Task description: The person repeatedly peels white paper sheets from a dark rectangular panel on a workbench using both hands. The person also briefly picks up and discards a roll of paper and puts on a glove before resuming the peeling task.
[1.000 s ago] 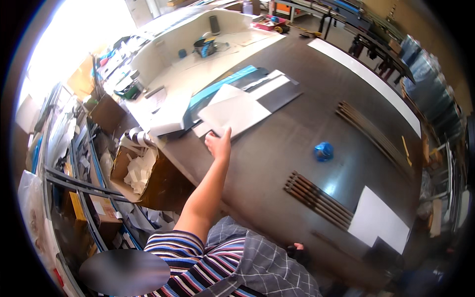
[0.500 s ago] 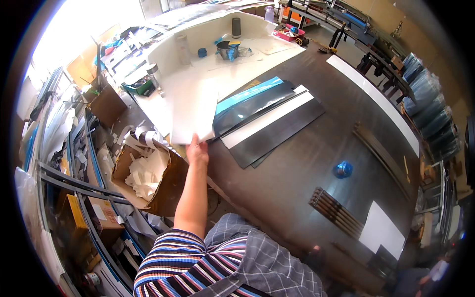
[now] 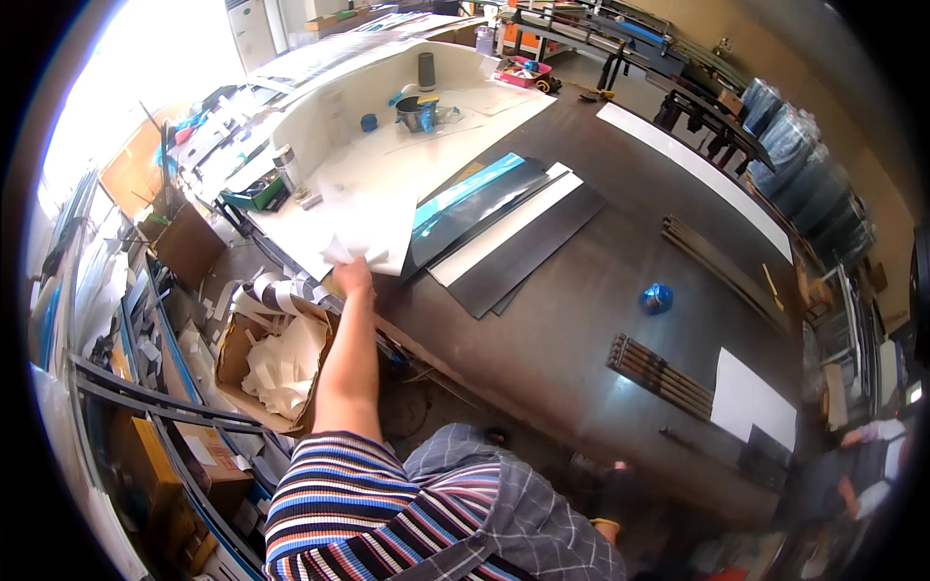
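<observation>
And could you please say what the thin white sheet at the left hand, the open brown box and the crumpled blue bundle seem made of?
Thin white sheet at the left hand: probably matte paper, as it curls, though plastic film is possible.
Open brown box: likely dull cardboard, with thin walls.
Crumpled blue bundle: perhaps glossy plastic film, given its bright highlights.

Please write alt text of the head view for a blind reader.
A person's left hand touches a curled white sheet at the near edge of a white work surface. To the right, a dark table holds flat panels, brown rods and a blue object; an open box of white scraps stands left of the forearm.
</observation>
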### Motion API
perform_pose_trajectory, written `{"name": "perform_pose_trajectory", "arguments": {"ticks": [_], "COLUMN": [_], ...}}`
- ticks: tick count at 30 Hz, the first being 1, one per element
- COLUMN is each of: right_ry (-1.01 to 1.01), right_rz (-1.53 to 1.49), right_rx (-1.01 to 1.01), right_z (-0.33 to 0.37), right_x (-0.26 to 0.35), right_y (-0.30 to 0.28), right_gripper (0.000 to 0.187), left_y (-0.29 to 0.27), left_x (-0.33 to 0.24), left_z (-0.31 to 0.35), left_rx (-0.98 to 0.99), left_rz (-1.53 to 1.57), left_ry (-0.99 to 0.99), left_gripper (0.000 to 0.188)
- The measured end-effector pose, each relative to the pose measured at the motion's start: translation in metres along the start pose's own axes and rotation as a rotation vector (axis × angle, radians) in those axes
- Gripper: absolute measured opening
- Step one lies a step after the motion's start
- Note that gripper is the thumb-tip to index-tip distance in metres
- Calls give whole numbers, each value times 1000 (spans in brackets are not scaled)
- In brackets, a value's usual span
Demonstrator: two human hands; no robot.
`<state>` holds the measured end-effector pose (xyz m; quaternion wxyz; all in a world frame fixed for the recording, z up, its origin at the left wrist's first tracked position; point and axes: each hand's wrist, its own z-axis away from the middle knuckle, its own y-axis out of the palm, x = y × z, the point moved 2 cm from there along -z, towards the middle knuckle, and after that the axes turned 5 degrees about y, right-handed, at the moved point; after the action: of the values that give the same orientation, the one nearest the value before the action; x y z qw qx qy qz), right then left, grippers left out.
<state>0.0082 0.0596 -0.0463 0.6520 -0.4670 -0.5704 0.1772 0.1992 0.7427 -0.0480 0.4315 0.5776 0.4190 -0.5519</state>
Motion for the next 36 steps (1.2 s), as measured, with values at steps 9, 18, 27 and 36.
{"name": "perform_pose_trajectory", "arguments": {"ticks": [9, 18, 27, 36], "right_ry": [150, 376, 462, 271], "right_rz": [14, 41, 54, 182], "right_rx": [57, 81, -20, -141], "right_z": [132, 260, 317, 357], "right_x": [-11, -24, -51, -41], "right_y": [5, -1, 4, 43], "right_gripper": [36, 42, 33, 13], "left_y": [-182, -333, -147, -46], "left_x": [-79, 38, 82, -18], "left_z": [-72, -163, 130, 393], "left_rx": [-237, -176, 798, 1694], "left_rz": [-266, -1011, -661, -263], "left_ry": [380, 3, 655, 1188], "left_gripper": [29, 49, 39, 38]}}
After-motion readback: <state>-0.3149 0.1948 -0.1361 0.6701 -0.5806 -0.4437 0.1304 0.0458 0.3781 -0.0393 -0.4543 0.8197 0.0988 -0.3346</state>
